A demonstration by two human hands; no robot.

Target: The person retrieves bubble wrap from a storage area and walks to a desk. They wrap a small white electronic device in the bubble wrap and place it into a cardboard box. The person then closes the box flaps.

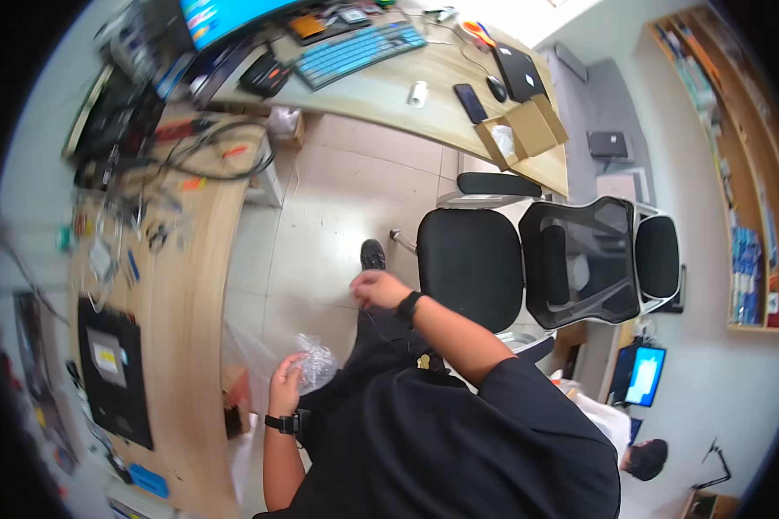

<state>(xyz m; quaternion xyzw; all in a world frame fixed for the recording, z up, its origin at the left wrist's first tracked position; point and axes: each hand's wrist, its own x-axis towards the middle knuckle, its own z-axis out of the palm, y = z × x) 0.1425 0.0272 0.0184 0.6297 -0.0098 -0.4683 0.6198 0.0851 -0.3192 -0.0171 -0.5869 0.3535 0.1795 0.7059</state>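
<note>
- The room: a pale tiled floor [325,186] lies between a far worktop [368,102] and a left worktop [186,303]. To the right stand a black office chair [469,259] and, against the wall, wooden shelves [762,195]; a person in a white top [604,424] is at the lower right.
- My left hand [286,381]: fingers closed on a crumpled piece of clear plastic [318,365]. I hold this plastic above the floor, just beyond the right edge of the left worktop and beside my dark trousers. A black watch [284,424] circles the wrist.
- My right hand [379,290]: raised in front of me, fingers bent, near the front of the chair seat and above my black shoe [372,254]. Whether anything sits between the fingertips I cannot tell. A black band [409,304] circles the wrist.
- Far worktop: an opened cardboard box [537,130] at the front right corner; a phone [470,103] to its left; a mouse [496,88] between phone and black laptop [519,71], the latter by the right edge; a blue keyboard [359,54] farther left.
- Left worktop: looped black cables [225,173] toward its far end; scissors [156,235] nearer the middle; a flat black panel [112,372] along the left edge; a blue box [149,481] toward the near end.
</note>
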